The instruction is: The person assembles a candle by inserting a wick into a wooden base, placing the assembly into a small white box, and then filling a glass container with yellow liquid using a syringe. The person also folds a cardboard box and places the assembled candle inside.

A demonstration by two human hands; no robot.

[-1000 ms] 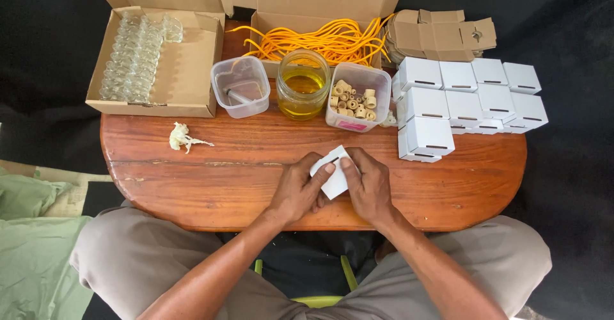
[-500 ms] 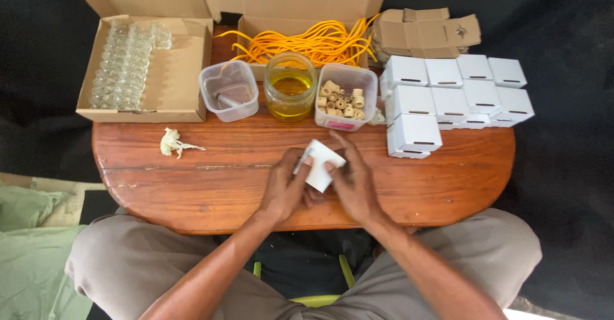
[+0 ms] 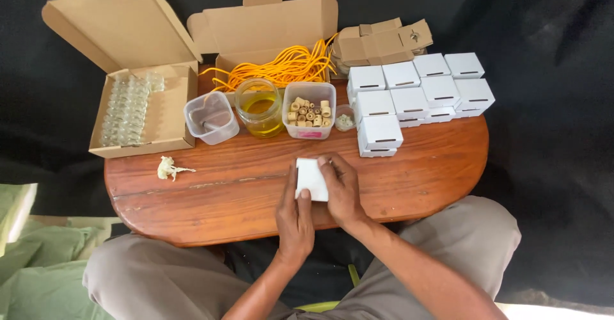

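Resting on the wooden table (image 3: 192, 192), a small white box (image 3: 311, 178) is gripped between both hands: the left hand (image 3: 295, 221) is closed on its near edge, the right hand (image 3: 344, 192) on its right side, fingers wrapped over the top. Too hard a squeeze could probably crush the thin card. Beyond the fingertips stand a tub of beads (image 3: 309, 110), a jar of yellow liquid (image 3: 259, 107) and stacked white boxes (image 3: 416, 96).

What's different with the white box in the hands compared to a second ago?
The small white box was held tilted, corner-up; it now sits squarer between the left hand and right hand. Both hands keep hold. The stacked white boxes, jar and orange cords have not moved.
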